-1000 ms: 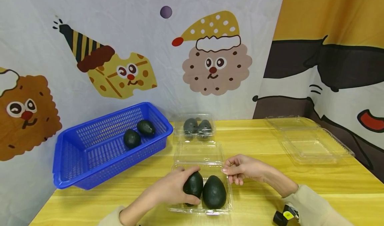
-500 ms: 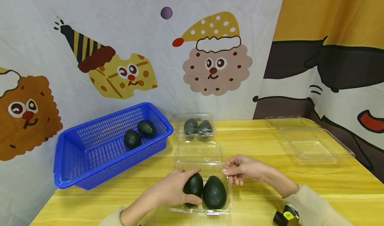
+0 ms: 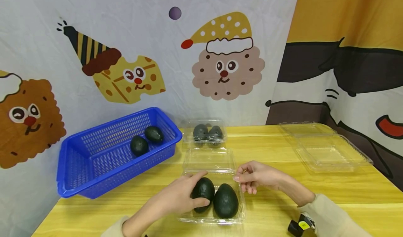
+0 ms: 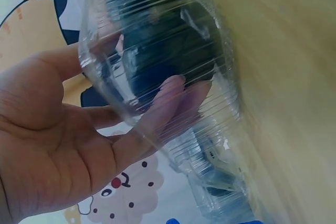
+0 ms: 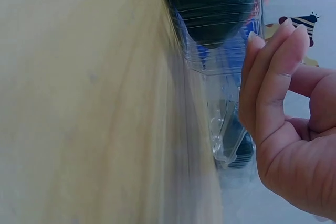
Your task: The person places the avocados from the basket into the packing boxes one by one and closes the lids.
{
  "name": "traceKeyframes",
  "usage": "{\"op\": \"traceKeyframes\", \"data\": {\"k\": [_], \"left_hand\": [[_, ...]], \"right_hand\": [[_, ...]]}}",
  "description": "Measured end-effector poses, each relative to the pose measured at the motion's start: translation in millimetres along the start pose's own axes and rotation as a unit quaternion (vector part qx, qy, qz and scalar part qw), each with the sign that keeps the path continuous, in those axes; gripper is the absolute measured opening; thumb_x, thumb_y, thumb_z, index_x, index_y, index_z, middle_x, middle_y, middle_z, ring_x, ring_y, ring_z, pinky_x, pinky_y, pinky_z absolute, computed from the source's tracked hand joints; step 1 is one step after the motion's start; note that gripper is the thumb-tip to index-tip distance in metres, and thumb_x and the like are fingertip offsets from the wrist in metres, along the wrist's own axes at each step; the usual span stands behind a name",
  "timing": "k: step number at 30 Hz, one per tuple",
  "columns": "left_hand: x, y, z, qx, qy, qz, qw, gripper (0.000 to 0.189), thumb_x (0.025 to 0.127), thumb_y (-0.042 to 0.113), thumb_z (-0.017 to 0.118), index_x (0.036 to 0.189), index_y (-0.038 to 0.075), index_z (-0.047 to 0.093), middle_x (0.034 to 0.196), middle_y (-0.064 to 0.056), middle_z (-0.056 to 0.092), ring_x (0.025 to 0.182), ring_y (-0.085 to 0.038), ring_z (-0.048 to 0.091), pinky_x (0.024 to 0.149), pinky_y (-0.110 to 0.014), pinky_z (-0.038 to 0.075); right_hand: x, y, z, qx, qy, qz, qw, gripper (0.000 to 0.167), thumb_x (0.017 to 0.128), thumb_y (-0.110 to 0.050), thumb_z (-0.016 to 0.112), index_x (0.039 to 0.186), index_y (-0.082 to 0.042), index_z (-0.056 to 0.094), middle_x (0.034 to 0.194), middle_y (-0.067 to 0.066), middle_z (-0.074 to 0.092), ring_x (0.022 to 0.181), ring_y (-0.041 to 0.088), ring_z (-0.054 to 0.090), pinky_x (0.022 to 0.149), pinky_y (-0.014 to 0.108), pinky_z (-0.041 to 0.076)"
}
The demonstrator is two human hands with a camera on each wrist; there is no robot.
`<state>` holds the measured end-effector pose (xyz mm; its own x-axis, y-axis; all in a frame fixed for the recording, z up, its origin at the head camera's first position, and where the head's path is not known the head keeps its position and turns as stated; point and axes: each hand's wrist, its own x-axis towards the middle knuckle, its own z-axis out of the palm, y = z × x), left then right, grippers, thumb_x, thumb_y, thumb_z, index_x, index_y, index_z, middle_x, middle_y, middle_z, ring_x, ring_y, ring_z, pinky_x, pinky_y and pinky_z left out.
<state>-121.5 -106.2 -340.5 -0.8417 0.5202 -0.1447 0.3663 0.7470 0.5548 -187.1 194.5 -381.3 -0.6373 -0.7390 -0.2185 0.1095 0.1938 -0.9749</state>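
In the head view my left hand [image 3: 177, 195] holds a dark green avocado [image 3: 204, 194], its thumb along the near side and its fingers round the far left side. This avocado sits in the left half of an open clear plastic clamshell box [image 3: 220, 221]. Beside it in the same box lies a second avocado [image 3: 225, 201]. The left wrist view shows the fingertips [image 4: 170, 90] against the avocado through the ribbed clear wall. My right hand [image 3: 256, 177] pinches the box's right rim near the hinge, thumb and index finger together there, with the other fingers curled outside the wall.
A blue perforated basket [image 3: 116, 176] with two avocados [image 3: 139, 146] stands at left. Behind the open lid [image 3: 208, 159] is a closed clamshell [image 3: 189, 130] holding two more. Other open clear clamshells [image 3: 327, 156] lie at right on the wooden table [image 3: 267, 212].
My left hand has drawn slightly left and away, so more of the avocado shows between thumb and fingers. The avocado has turned a little. The right hand keeps its place at the rim.
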Motion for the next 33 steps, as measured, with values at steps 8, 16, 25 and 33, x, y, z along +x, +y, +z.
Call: {"op": "traceKeyframes", "data": {"k": [8, 16, 25, 33], "left_hand": [[-1.9, 0.2, -4.6, -0.018, 0.019, 0.016, 0.9995, 0.075, 0.090, 0.040, 0.077, 0.152, 0.012, 0.044, 0.138, -0.022, 0.053, 0.075, -0.007, 0.057, 0.070, -0.034, 0.052], [-2.0, -2.9, -10.5, -0.020, 0.042, 0.020, 0.9987, 0.070, 0.093, 0.036, 0.074, 0.151, 0.009, 0.044, 0.129, -0.021, 0.060, 0.096, -0.022, 0.066, 0.080, -0.040, 0.056], [2.0, -9.1, -15.9, -0.036, 0.099, 0.042, 0.9935, 0.059, 0.094, 0.026, 0.074, 0.142, 0.002, 0.051, 0.114, -0.016, 0.062, 0.092, -0.023, 0.063, 0.077, -0.041, 0.055], [6.8, -20.9, -21.7, -0.031, 0.159, 0.056, 0.9852, 0.046, 0.091, 0.017, 0.076, 0.131, 0.002, 0.059, 0.109, -0.013, 0.063, 0.086, -0.019, 0.065, 0.071, -0.031, 0.055]], "right_hand": [[-0.9, -2, -4, 0.000, -0.005, 0.009, 0.9999, 0.032, 0.102, -0.017, 0.062, 0.108, 0.013, 0.055, 0.076, 0.007, 0.066, 0.055, 0.006, 0.060, 0.053, 0.020, 0.053], [-2.4, -4, -4, -0.003, -0.002, 0.003, 1.0000, 0.035, 0.104, -0.018, 0.059, 0.113, 0.015, 0.053, 0.078, 0.010, 0.066, 0.057, 0.008, 0.061, 0.054, 0.021, 0.054], [-2.3, -7, -4, -0.004, 0.038, 0.018, 0.9991, 0.041, 0.103, -0.022, 0.060, 0.118, 0.014, 0.048, 0.080, 0.013, 0.068, 0.059, 0.013, 0.062, 0.055, 0.023, 0.055], [-2.0, -3, -6, -0.005, 0.072, 0.014, 0.9973, 0.041, 0.104, -0.022, 0.057, 0.122, 0.014, 0.045, 0.085, 0.015, 0.066, 0.066, 0.015, 0.063, 0.060, 0.025, 0.056]]}}
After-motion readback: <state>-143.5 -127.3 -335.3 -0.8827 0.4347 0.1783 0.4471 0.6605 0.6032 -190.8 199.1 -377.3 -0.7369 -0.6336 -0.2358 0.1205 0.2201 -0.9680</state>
